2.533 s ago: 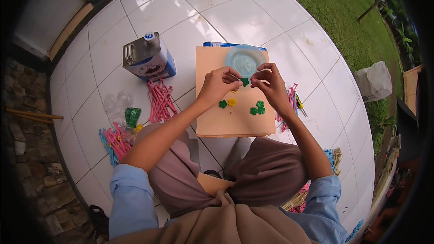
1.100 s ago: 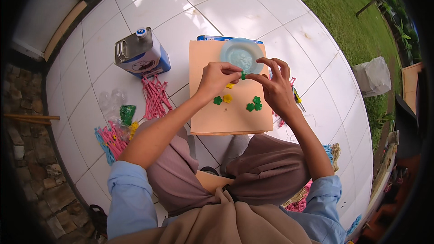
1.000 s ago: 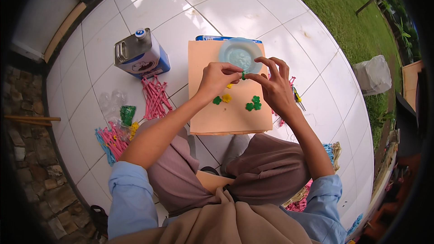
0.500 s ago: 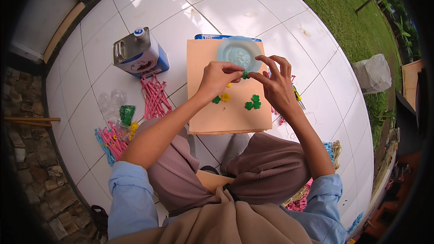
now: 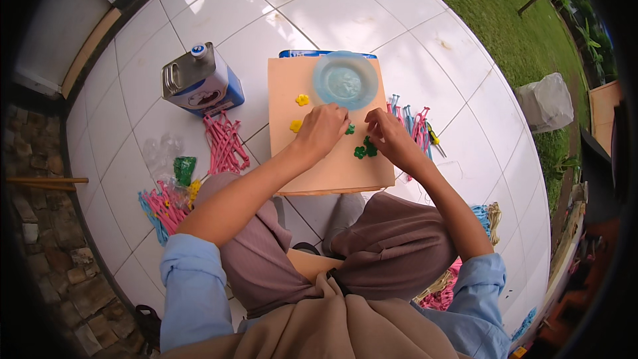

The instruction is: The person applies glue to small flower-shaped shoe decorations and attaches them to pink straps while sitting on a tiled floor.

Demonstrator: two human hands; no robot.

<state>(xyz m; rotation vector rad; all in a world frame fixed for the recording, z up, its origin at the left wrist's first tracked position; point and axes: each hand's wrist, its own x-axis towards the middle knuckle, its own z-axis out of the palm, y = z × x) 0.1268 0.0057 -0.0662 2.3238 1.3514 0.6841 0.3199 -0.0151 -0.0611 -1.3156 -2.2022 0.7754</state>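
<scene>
My left hand (image 5: 323,129) is over the middle of a peach-coloured board (image 5: 325,179), its fingers curled and pressed together; whatever they hold is hidden. A small green flower-shaped piece (image 5: 350,129) lies just beside its fingertips. Over the board's right side, my right hand (image 5: 390,138) has bent fingers with a gap between thumb and forefinger. Its fingertips come down at a cluster of green flower pieces (image 5: 360,152), partly covering them. Two yellow flower pieces (image 5: 302,100) lie left of my left hand. At the board's far edge sits a translucent blue bowl (image 5: 345,80) with pale contents.
Left of the board stands a blue-and-white metal can (image 5: 203,81), with pink strips (image 5: 226,143) before it. Further bundles and plastic bags (image 5: 166,153) lie by my left knee. Pink and blue strips (image 5: 415,123) and a yellow-black tool (image 5: 434,136) lie right.
My hands have come apart and moved lower, nearer the board. The green flower they pinched together is no longer between them. The right hand now reaches the green cluster.
</scene>
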